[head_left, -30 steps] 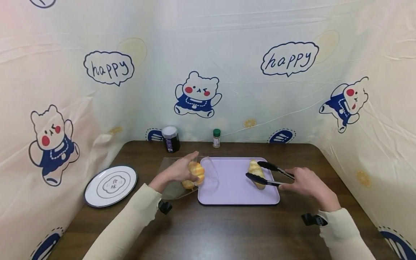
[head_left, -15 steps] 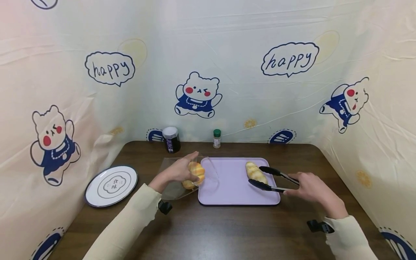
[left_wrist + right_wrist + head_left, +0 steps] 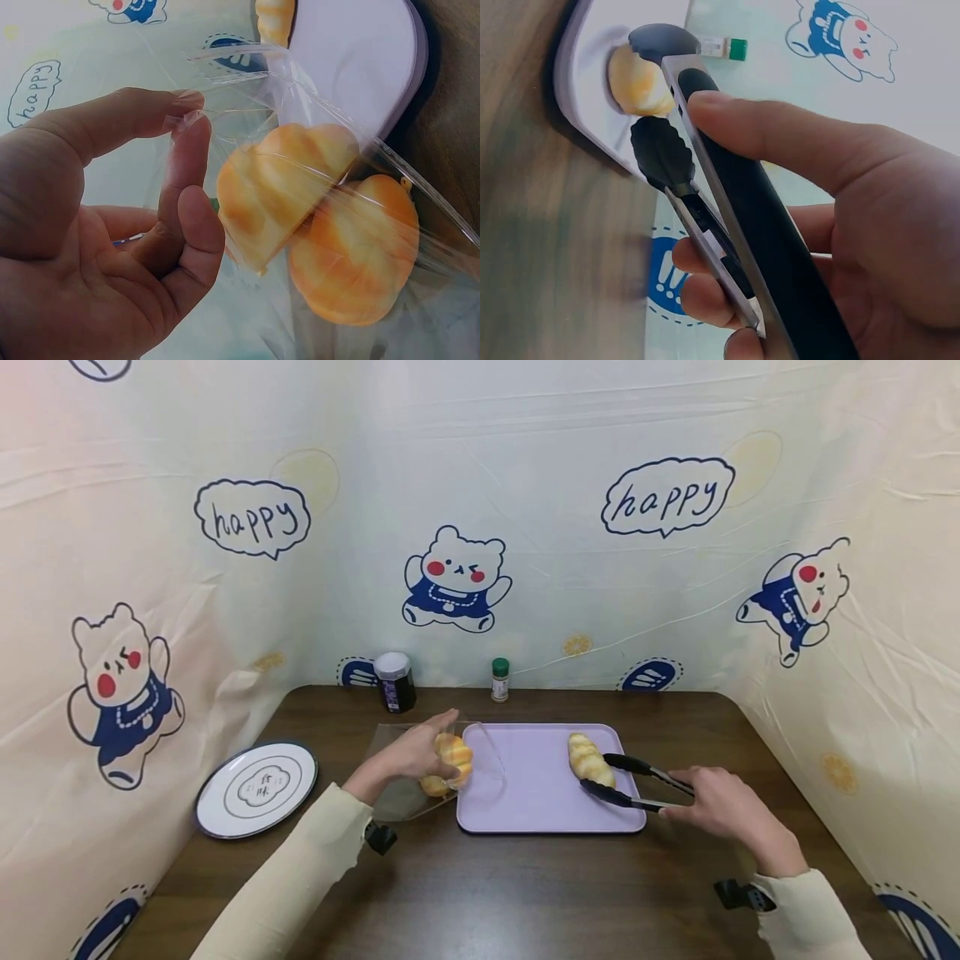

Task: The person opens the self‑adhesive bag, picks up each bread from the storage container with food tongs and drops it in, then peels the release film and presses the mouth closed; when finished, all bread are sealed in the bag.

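My left hand [image 3: 408,756] pinches the edge of a clear plastic bag [image 3: 352,120] between thumb and fingertips. Inside the bag lie two breads, a ridged bread [image 3: 281,184] and a rounder bread [image 3: 352,259]. The bag's mouth overlaps the left end of a lilac tray [image 3: 517,793]. A pale yellow, twisted bread [image 3: 588,760] rests on the tray's right half. My right hand [image 3: 723,802] holds black-tipped tongs [image 3: 637,765], thumb on one arm and fingers under the other. The tongs' tips are spread, one at each side of the bread's near end.
On the left of the brown table [image 3: 480,893] lies a white plate [image 3: 258,789] with a dark rim. A dark jar with a white lid [image 3: 394,682] and a small green-capped shaker [image 3: 500,680] stand at the back. A printed cloth [image 3: 465,468] hangs around the table.
My right hand and the tongs have drawn back to the right, and the tips have come off the bread's middle. The bread has turned and shifted slightly left. My left hand stays still.
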Tool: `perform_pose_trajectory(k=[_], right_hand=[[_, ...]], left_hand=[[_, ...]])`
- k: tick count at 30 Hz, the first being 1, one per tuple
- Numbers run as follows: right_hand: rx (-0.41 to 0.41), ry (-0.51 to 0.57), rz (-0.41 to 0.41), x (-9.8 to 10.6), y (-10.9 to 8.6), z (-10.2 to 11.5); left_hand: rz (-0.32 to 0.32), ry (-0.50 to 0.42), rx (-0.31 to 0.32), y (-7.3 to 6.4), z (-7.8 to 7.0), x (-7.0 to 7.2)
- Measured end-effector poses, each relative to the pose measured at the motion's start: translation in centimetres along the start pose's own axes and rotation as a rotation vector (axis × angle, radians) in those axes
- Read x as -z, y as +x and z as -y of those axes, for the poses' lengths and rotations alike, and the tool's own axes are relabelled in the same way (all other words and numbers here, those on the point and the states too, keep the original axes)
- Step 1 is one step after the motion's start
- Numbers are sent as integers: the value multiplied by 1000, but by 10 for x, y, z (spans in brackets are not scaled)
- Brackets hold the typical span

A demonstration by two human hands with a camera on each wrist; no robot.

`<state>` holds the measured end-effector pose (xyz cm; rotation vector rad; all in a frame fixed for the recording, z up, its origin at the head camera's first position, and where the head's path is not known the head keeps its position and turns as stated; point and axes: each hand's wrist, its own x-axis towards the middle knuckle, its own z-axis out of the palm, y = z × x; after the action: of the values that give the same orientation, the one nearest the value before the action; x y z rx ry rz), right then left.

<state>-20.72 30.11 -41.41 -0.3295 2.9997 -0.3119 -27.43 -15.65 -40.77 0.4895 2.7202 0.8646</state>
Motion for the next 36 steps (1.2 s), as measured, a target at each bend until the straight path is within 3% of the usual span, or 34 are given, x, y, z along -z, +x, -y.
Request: perform_pose_trajectory(k=[12, 19, 36], right_hand=[[51, -24, -54, -1, 4, -2], [155, 35, -75, 7, 7, 4], [396, 121, 31, 28, 16, 33]], left_hand=[[3, -1, 23, 1, -2, 1], [8, -2, 6, 1, -2, 1], [22, 34, -40, -2, -2, 2]])
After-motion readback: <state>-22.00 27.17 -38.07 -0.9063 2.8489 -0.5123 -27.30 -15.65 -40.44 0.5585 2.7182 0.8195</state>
